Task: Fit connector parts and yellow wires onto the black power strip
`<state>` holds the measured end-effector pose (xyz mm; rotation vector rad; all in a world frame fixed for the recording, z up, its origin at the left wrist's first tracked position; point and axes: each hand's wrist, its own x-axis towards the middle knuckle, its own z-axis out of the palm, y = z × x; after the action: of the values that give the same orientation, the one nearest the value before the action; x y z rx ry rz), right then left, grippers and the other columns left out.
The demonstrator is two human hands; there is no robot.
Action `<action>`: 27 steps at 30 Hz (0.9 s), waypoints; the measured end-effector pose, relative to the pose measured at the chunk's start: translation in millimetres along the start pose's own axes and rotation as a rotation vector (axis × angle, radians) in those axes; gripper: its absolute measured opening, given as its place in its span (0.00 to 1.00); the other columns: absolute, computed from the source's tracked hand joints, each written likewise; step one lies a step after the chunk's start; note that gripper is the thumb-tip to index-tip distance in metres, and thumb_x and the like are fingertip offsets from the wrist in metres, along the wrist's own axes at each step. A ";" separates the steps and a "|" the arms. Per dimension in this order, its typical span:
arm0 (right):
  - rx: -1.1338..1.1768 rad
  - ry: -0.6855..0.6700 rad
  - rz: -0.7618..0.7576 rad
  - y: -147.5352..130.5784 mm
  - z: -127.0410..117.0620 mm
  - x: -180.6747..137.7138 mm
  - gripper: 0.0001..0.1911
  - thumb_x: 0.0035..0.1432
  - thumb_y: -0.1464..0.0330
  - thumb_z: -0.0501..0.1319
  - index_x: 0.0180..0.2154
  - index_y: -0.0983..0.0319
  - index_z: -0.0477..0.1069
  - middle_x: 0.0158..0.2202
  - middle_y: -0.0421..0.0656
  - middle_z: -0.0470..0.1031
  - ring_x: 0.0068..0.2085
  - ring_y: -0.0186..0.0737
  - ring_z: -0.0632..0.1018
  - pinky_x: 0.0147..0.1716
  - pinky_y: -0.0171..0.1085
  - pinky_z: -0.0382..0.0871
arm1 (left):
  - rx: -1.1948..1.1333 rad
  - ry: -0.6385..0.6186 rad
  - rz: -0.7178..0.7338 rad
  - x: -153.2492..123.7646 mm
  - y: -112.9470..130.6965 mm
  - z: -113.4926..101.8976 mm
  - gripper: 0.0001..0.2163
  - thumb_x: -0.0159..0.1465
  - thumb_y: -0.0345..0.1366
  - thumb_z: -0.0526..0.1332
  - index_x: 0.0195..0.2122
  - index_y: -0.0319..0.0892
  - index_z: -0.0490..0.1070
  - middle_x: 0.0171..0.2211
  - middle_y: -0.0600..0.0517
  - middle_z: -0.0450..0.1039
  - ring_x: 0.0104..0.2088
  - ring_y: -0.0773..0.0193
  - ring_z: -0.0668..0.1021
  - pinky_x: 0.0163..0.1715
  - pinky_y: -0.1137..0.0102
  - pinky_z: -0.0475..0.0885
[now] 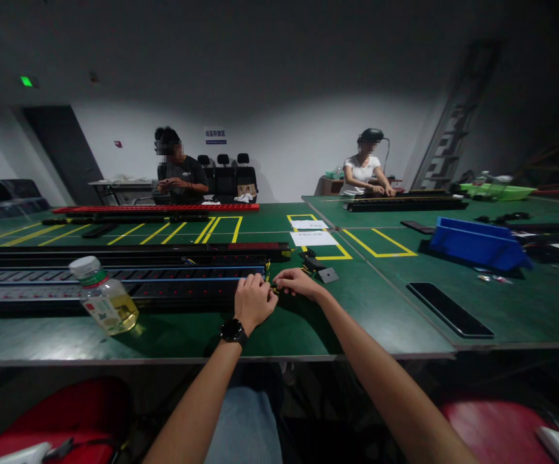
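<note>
Long black rails (187, 298) with a blue strip (202, 280) and rows of small red marks lie along the left side of the table. Thin yellow wires (268, 278) stick out of their right end. My left hand (254, 300), with a black watch (232, 330) on its wrist, is curled at that end; what its fingers hold is hidden. Just right of it, my right hand (297, 283) pinches at the wires, fingertips close to the left hand. Behind the right hand lie a small grey plate (328, 276) and a black part (312, 263).
A bottle of yellow liquid (108, 299) stands before the rails. To the right are a phone-like black slab (448, 309) and a blue bin (477, 245). White papers (314, 238) lie ahead. Two people work across the green table (380, 303), near a red rail (163, 209).
</note>
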<state>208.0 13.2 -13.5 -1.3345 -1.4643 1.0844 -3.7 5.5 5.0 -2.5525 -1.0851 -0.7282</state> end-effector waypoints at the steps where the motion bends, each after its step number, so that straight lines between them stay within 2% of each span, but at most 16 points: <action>1: 0.001 -0.001 -0.002 0.4 0.0 0.1 0.11 0.55 0.64 0.70 0.39 0.63 0.81 0.29 0.40 0.80 0.26 0.31 0.74 0.19 0.27 0.62 | 0.000 -0.001 0.000 0.0 -0.1 -0.2 0.08 0.68 0.37 0.61 0.34 0.43 0.79 0.39 0.44 0.75 0.45 0.50 0.73 0.44 0.56 0.63; 6: 0.011 0.005 -0.016 2.6 0.8 1.9 0.13 0.54 0.64 0.69 0.40 0.63 0.81 0.29 0.40 0.79 0.25 0.32 0.74 0.18 0.27 0.59 | -0.008 0.014 0.005 0.0 -1.1 0.7 0.08 0.67 0.36 0.61 0.34 0.43 0.79 0.39 0.44 0.75 0.44 0.50 0.73 0.44 0.56 0.63; 8: 0.020 0.081 -0.049 3.8 0.4 4.6 0.15 0.53 0.63 0.68 0.42 0.62 0.81 0.31 0.40 0.79 0.24 0.31 0.73 0.19 0.28 0.59 | -0.009 0.025 0.009 0.0 -1.6 1.4 0.08 0.67 0.36 0.61 0.33 0.43 0.78 0.39 0.44 0.75 0.44 0.50 0.73 0.44 0.56 0.64; 11: -0.011 0.344 -0.102 5.3 -4.7 8.7 0.16 0.54 0.63 0.65 0.43 0.63 0.81 0.30 0.40 0.78 0.25 0.34 0.73 0.23 0.32 0.64 | -0.016 0.036 0.012 -0.1 -2.4 2.0 0.07 0.67 0.36 0.62 0.33 0.43 0.78 0.39 0.44 0.74 0.44 0.51 0.73 0.43 0.56 0.64; 14: -0.130 0.707 -0.040 4.8 -16.3 7.5 0.17 0.57 0.63 0.61 0.46 0.62 0.82 0.32 0.42 0.79 0.33 0.41 0.77 0.35 0.36 0.71 | -0.027 0.042 0.013 -0.1 -3.1 1.8 0.07 0.67 0.35 0.62 0.33 0.43 0.78 0.38 0.45 0.74 0.43 0.52 0.73 0.43 0.57 0.64; 17: -0.263 1.053 0.102 1.0 -30.0 -0.3 0.20 0.61 0.64 0.58 0.51 0.61 0.80 0.43 0.48 0.80 0.45 0.48 0.79 0.48 0.43 0.71 | -0.041 0.044 0.016 0.1 -3.6 1.2 0.08 0.67 0.36 0.62 0.33 0.43 0.78 0.38 0.45 0.74 0.42 0.52 0.73 0.43 0.57 0.64; 19: -0.301 1.183 0.148 -2.6 -37.1 -6.2 0.24 0.63 0.65 0.54 0.56 0.63 0.78 0.50 0.53 0.78 0.52 0.52 0.76 0.54 0.47 0.68 | -0.050 0.040 0.017 0.2 -3.8 0.7 0.08 0.67 0.36 0.61 0.33 0.43 0.78 0.38 0.45 0.74 0.42 0.52 0.73 0.43 0.57 0.64; 22: -0.337 1.233 0.231 -6.2 -42.3 -12.3 0.26 0.66 0.66 0.51 0.61 0.64 0.75 0.58 0.59 0.73 0.59 0.56 0.72 0.59 0.52 0.64 | -0.041 0.032 0.013 0.3 -3.8 0.0 0.08 0.67 0.36 0.62 0.32 0.43 0.78 0.38 0.45 0.74 0.42 0.52 0.73 0.42 0.57 0.64; 27: -0.421 1.136 0.397 -3.7 -40.5 -13.8 0.27 0.66 0.68 0.55 0.65 0.61 0.72 0.63 0.58 0.70 0.62 0.57 0.71 0.60 0.54 0.64 | -0.026 0.034 0.012 0.3 -3.3 -0.9 0.08 0.67 0.36 0.62 0.33 0.42 0.79 0.38 0.45 0.74 0.42 0.53 0.73 0.43 0.56 0.64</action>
<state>247.0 1.3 0.0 -2.0898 -0.5657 0.0726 -6.3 7.5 6.1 -2.5566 -1.0558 -0.7842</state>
